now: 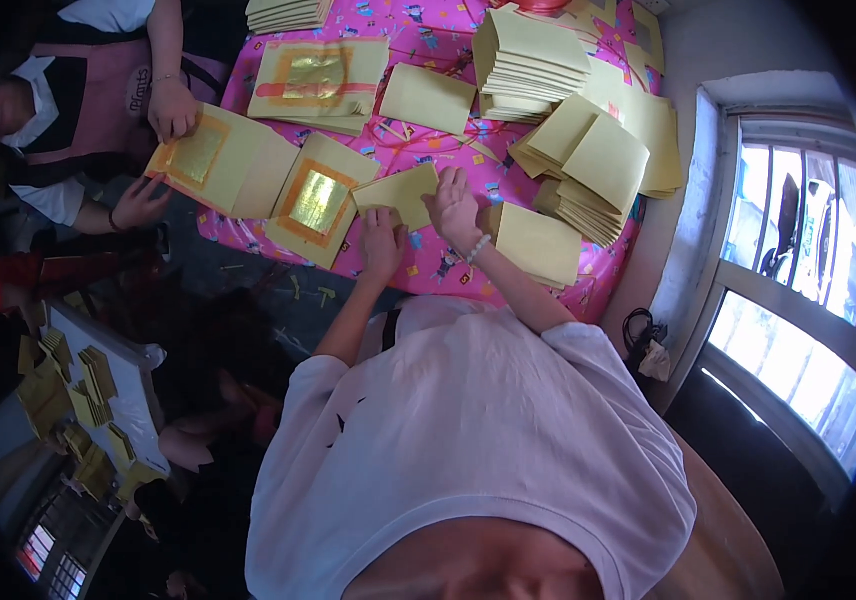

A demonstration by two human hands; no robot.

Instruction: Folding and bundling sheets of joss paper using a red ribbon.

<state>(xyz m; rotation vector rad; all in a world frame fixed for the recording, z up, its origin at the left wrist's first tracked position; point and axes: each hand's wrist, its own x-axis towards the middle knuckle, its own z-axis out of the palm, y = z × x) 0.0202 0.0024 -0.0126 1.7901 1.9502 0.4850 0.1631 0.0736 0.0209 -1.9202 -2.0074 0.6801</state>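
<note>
No packages, labels, signs or screens among the yellow paper sheets (403,192)

Around the folded yellow sheet (400,193), the table (428,262) is crowded. A gold-foil sheet (316,200) lies touching its left side, and paper stacks (588,170) rise to its right. Beyond it, pink cloth shows between piles. A co-worker's hand (174,108) blocks the far left.

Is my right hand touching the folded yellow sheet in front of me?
Touching. The head view shows the right hand with its fingers resting on the folded yellow sheet, no gap visible.
</note>
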